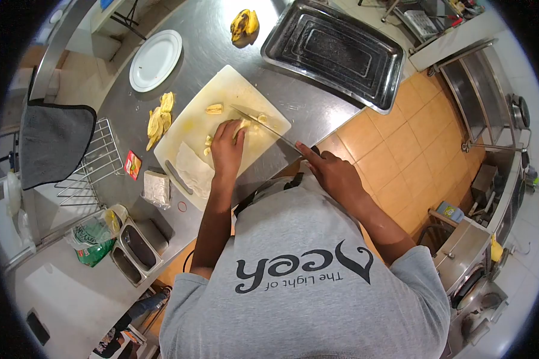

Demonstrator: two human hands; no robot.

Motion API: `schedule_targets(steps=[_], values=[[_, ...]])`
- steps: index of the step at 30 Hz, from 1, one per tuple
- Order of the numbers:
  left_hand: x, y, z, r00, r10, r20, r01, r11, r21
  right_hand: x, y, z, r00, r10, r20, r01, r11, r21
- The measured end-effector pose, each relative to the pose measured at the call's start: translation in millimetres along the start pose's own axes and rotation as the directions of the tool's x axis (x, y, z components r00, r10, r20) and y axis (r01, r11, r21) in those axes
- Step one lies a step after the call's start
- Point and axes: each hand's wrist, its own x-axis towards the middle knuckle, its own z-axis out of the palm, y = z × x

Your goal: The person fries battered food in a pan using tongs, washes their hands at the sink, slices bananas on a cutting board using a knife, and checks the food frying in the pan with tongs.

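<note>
My right hand (pixel 324 169) is wrapped round the handle of a long kitchen knife (pixel 268 128), its blade lying across the white cutting board (pixel 230 84). With curled fingers, my left hand (pixel 226 146) presses a peeled banana (pixel 243 126) against the board, close to the blade. A cut banana piece (pixel 214 109) lies beyond the fingers, and a small slice (pixel 262 118) sits by the knife. More bits of banana (pixel 208 143) show left of my left hand. On the board's near left part rests a thin pale sheet (pixel 193 169), partly behind my forearm.
Banana peels (pixel 160 121) lie left of the board, near a white plate (pixel 156 61). Unpeeled ripe bananas (pixel 244 26) and a black tray (pixel 335 52) are at the back. A red packet (pixel 132 164) and a wrapped pale block (pixel 156 189) lie left, above metal containers (pixel 139 245).
</note>
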Motion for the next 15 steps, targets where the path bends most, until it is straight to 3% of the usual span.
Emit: schedule_targets(steps=[15], values=[[0.8,2.4,-0.6,1.0,0.014,0.008,-0.014,1.0,0.021,-9.8,-21.2,-16.8,0.998,-0.031,-0.059,0.03,0.999,-0.022]])
